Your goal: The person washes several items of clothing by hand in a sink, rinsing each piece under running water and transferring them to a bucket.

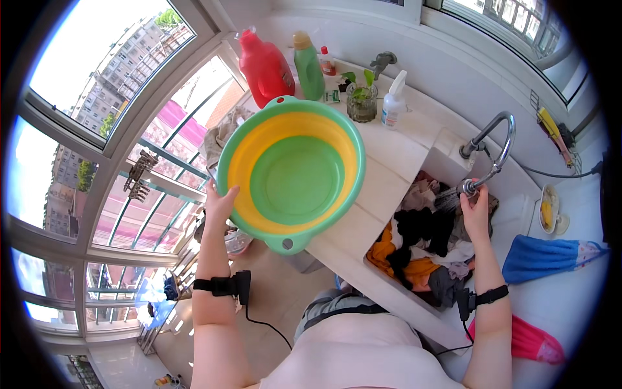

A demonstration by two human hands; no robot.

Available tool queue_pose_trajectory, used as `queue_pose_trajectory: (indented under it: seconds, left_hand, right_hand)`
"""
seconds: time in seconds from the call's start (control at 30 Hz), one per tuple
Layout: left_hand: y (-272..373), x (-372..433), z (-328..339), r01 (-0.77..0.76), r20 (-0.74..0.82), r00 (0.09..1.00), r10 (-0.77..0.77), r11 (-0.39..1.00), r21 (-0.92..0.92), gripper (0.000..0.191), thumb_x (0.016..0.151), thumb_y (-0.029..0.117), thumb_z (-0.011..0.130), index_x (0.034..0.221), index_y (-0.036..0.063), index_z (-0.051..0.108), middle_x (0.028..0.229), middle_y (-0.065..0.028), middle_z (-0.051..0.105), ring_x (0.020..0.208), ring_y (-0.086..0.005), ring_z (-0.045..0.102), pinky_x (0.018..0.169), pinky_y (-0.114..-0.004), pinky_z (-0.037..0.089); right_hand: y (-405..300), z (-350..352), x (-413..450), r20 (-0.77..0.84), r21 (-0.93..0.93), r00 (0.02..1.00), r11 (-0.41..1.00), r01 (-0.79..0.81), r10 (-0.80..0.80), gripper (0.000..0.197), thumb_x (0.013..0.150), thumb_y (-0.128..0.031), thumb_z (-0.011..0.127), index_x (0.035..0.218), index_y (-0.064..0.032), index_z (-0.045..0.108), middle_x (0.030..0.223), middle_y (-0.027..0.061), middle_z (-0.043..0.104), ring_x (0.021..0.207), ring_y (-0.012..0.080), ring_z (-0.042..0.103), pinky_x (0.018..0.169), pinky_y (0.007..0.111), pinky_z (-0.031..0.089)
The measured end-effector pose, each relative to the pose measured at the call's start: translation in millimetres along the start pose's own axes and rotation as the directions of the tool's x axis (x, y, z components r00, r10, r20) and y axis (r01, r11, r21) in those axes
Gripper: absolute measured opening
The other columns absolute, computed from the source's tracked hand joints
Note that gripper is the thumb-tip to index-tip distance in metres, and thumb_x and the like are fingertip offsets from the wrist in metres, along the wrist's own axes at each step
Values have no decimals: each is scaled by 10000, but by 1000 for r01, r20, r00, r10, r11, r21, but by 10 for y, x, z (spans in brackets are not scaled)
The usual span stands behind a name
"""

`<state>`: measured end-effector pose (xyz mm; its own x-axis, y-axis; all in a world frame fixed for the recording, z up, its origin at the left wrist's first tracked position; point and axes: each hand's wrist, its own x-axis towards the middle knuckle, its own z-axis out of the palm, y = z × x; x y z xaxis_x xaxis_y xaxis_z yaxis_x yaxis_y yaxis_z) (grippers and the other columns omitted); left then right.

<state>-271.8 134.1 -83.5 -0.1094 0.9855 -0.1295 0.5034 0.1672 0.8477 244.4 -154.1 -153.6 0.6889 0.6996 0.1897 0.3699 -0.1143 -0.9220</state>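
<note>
A green and yellow plastic basin rests partly on the counter, its inside facing up. My left hand grips its left rim, thumb on the inner side and fingers beneath. Over at the sink, my right hand holds the spray head of a curved chrome faucet. Water sprays from the head onto a heap of clothes. Black garments lie on top, with an orange cloth, white and grey pieces around them. The right fingers partly hide the spray head.
Behind the basin stand a red detergent jug, a green bottle, a plant in a glass jar and a white spray bottle. A soap dish, a blue towel and a pink towel are on the right.
</note>
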Motion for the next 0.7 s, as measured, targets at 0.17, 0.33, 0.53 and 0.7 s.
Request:
queue_pose_trajectory:
  seconds: [0.17,0.33,0.53,0.7]
  left_hand:
    - [112,-363,25,344,295,928,-228,828,-443,651,714,-16,572,1324,92,372,1042,-107,555,849,-235,600,675,-330,522]
    - [522,-659,9,155,265,963,-47,901,-404,659,629,-97,459,1266,70,437,939,-69,564,769,-168,566,588,-285,481]
    - [1281,-1097,332,11,487,867,108,972,-234,543,698,-7,526,1237,36,470,968,-61,580,832,-139,565,650,-236,449]
    - [1637,-1475,1193,-185,665,719,200,978,-94,492,747,52,551,1230,42,455,967,-69,588,757,-138,605,538,-262,499]
  right_hand:
    - [-38,-87,93,-54,-242,996,969,51,-66,238,894,-115,579,1093,-31,480,932,82,574,810,169,567,752,299,463]
    - [-75,-271,184,1,-443,996,893,77,-86,183,886,-176,581,988,-41,511,810,131,581,721,251,583,680,353,460]
    - [-81,-613,213,1,-446,998,893,61,-68,212,857,-197,596,1000,-42,619,900,141,628,825,306,609,750,370,469]
    - [135,-1027,291,2,-418,990,900,-125,139,240,841,-242,614,982,-50,641,914,131,640,859,293,621,769,366,476]
